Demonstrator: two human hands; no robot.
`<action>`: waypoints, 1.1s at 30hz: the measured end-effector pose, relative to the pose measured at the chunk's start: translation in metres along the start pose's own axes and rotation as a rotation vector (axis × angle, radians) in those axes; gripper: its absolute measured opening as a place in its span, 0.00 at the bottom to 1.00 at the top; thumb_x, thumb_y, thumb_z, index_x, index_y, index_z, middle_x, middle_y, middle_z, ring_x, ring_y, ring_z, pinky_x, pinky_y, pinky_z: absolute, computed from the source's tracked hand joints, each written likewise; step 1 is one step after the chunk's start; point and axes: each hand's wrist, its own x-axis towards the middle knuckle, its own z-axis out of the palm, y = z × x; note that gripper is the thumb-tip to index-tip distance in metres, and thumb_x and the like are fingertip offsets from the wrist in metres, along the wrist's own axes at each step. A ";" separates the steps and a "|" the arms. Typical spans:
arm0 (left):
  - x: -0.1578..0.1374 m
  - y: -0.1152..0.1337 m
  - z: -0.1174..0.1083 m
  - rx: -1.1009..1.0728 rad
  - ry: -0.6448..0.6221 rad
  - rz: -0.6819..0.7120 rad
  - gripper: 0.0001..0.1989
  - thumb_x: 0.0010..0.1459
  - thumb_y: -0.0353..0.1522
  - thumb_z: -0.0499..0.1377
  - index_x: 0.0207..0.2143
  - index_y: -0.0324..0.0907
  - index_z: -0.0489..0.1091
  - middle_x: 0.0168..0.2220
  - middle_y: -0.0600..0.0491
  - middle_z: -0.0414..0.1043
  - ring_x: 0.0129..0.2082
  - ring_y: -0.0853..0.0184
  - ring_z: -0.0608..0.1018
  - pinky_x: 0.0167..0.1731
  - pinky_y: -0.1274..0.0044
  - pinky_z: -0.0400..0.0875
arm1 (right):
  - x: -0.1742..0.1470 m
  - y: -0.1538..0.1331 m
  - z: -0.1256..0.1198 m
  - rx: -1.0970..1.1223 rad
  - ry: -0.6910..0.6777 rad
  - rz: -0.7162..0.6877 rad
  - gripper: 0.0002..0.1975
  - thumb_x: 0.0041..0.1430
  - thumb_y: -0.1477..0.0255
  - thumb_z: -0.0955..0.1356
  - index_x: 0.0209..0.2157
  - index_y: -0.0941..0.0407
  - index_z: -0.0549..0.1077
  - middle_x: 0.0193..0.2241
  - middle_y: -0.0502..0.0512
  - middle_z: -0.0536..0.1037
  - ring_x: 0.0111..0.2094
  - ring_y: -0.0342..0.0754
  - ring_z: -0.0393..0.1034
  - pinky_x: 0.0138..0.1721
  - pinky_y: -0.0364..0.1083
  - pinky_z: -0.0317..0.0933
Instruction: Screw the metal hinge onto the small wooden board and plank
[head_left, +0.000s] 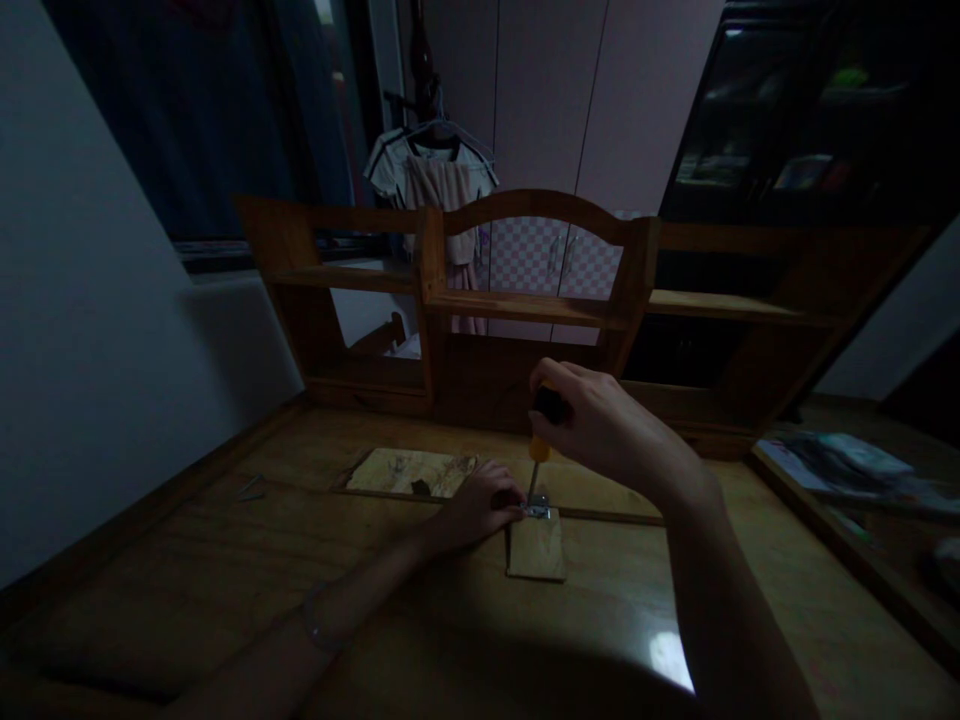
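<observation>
My right hand (pixel 589 415) grips a screwdriver (pixel 539 448) with a yellow and black handle. Its shaft points down, nearly upright, and its tip meets a small metal hinge (pixel 538 510). That hinge lies across the joint between a long wooden board (pixel 604 487) and a small square wood piece (pixel 536 550). From the left, my left hand (pixel 484 498) pinches the hinge's near end, with fingertips close to the screwdriver tip. Whether a screw sits under the tip is too small and dark to tell.
Thin metal pieces (pixel 251 488) lie on the wooden desktop (pixel 337 550) at the left. A wooden shelf unit (pixel 525 310) stands along the back edge. Papers or bags (pixel 847 465) rest on a lower surface at the right. Clothes (pixel 435 175) hang behind.
</observation>
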 end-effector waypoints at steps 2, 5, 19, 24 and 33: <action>0.000 0.000 0.000 -0.011 0.007 -0.010 0.08 0.53 0.32 0.69 0.31 0.41 0.73 0.33 0.51 0.70 0.39 0.62 0.70 0.40 0.72 0.61 | 0.000 -0.001 0.002 0.004 -0.011 0.000 0.11 0.58 0.79 0.69 0.42 0.56 0.66 0.35 0.50 0.68 0.32 0.45 0.63 0.35 0.42 0.56; 0.001 0.002 0.000 -0.016 0.033 -0.030 0.08 0.51 0.31 0.70 0.30 0.41 0.74 0.32 0.52 0.70 0.38 0.62 0.70 0.38 0.73 0.61 | 0.001 -0.001 0.006 0.000 -0.027 0.000 0.12 0.59 0.79 0.69 0.43 0.56 0.66 0.36 0.51 0.68 0.33 0.46 0.63 0.38 0.43 0.56; 0.002 0.002 -0.001 -0.011 0.041 -0.066 0.09 0.49 0.31 0.72 0.29 0.40 0.74 0.32 0.53 0.70 0.39 0.63 0.70 0.39 0.74 0.62 | 0.004 -0.002 0.009 -0.031 -0.018 0.018 0.12 0.60 0.79 0.69 0.44 0.57 0.65 0.36 0.51 0.67 0.35 0.47 0.65 0.39 0.44 0.57; 0.002 0.006 -0.001 -0.011 0.045 -0.053 0.09 0.48 0.29 0.72 0.29 0.39 0.74 0.32 0.53 0.70 0.38 0.64 0.70 0.37 0.75 0.62 | 0.003 0.001 0.008 -0.045 -0.040 0.018 0.09 0.62 0.78 0.68 0.43 0.58 0.65 0.36 0.52 0.67 0.35 0.47 0.65 0.40 0.44 0.57; 0.001 0.005 -0.001 -0.015 0.048 -0.048 0.09 0.49 0.29 0.72 0.30 0.39 0.74 0.31 0.54 0.70 0.37 0.65 0.69 0.38 0.75 0.61 | 0.001 0.000 0.008 -0.078 -0.046 0.032 0.09 0.62 0.78 0.68 0.42 0.58 0.65 0.37 0.52 0.67 0.36 0.47 0.64 0.40 0.44 0.57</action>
